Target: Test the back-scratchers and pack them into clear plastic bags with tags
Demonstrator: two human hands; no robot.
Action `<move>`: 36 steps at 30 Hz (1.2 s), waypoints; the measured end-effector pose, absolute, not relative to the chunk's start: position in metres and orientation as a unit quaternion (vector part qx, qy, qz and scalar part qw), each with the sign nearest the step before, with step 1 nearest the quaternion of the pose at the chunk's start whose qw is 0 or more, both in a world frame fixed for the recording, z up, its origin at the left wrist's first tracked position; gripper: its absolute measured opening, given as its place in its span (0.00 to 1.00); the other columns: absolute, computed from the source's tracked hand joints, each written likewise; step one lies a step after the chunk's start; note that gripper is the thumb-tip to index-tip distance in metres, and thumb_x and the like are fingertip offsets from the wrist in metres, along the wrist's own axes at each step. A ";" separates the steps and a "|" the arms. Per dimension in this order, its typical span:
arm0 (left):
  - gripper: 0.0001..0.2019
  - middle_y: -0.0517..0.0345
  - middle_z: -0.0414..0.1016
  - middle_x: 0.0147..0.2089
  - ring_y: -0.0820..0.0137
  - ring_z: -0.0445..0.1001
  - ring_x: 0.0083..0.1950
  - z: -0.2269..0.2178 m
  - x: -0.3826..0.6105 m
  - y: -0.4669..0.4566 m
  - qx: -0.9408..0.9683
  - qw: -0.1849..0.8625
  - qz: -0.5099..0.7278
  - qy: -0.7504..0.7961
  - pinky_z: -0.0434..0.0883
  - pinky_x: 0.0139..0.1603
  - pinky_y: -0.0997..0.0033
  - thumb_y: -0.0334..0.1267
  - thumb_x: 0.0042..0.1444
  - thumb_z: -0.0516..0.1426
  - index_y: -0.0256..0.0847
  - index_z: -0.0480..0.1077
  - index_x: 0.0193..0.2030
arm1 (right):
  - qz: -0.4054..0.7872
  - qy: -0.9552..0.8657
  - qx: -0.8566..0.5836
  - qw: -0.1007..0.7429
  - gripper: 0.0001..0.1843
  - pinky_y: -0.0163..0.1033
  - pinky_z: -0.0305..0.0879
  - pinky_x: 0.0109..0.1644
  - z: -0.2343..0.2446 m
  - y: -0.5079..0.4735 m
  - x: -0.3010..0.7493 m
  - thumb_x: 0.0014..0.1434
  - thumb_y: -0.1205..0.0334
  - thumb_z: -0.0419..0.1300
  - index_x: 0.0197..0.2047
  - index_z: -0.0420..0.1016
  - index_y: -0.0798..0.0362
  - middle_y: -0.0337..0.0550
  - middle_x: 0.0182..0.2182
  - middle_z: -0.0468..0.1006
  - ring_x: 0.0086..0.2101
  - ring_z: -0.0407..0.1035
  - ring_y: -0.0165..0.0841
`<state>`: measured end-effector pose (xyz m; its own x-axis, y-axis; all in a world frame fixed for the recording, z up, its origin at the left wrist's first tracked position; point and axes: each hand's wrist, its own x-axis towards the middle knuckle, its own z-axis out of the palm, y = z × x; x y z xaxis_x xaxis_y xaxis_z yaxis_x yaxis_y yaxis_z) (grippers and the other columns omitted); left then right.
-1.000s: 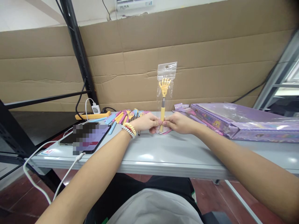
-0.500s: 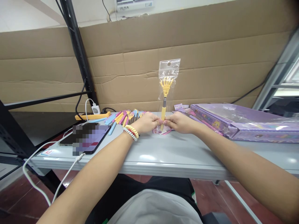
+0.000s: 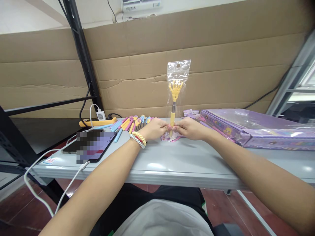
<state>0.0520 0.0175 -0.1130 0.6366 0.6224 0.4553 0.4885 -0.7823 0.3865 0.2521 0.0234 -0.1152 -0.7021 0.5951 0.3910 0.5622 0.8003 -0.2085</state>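
A yellow hand-shaped back scratcher (image 3: pixel 175 93) stands upright inside a clear plastic bag (image 3: pixel 178 68) with a hang hole at the top. My left hand (image 3: pixel 155 128) and my right hand (image 3: pixel 189 127) both pinch the bag's lower end around the scratcher's yellow handle, just above the grey table (image 3: pixel 172 157). Small pink-and-purple paper cards (image 3: pixel 169 138) lie on the table under my hands. Beaded bracelets sit on my left wrist.
A row of several pink, yellow and blue back scratchers (image 3: pixel 133 123) lies behind my left hand. A phone (image 3: pixel 91 144) on a white cable lies at the left, near a yellow power strip (image 3: pixel 97 122). Purple packaged boxes (image 3: pixel 251 129) fill the right. Cardboard lines the back.
The bagged scratcher has risen a little and shifted slightly right over the second. My hands have stayed pinched at its lower end, lifted slightly off the cards.
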 end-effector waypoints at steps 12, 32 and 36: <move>0.17 0.63 0.60 0.22 0.75 0.58 0.27 -0.114 0.055 0.019 0.884 0.087 0.337 0.311 0.57 0.30 0.74 0.42 0.57 0.48 0.37 0.62 0.20 | 0.127 -0.896 -0.345 0.248 0.28 0.33 0.50 0.26 -0.112 0.019 0.248 0.60 0.38 0.43 0.23 0.58 0.55 0.36 0.17 0.59 0.20 0.53 0.25; 0.15 0.59 0.68 0.26 0.74 0.64 0.28 -0.107 0.054 0.013 0.863 0.283 0.289 0.304 0.63 0.31 0.73 0.44 0.53 0.53 0.33 0.71 0.29 | 0.180 -0.892 -0.338 0.241 0.30 0.33 0.49 0.25 -0.113 0.021 0.251 0.59 0.35 0.45 0.25 0.62 0.55 0.36 0.16 0.59 0.20 0.53 0.26; 0.13 0.63 0.61 0.21 0.76 0.59 0.25 -0.108 0.054 0.015 0.870 0.239 0.281 0.327 0.58 0.27 0.74 0.41 0.52 0.51 0.35 0.69 0.24 | 0.186 -0.892 -0.339 0.233 0.31 0.33 0.47 0.24 -0.112 0.018 0.249 0.58 0.34 0.44 0.25 0.62 0.55 0.36 0.16 0.58 0.19 0.51 0.25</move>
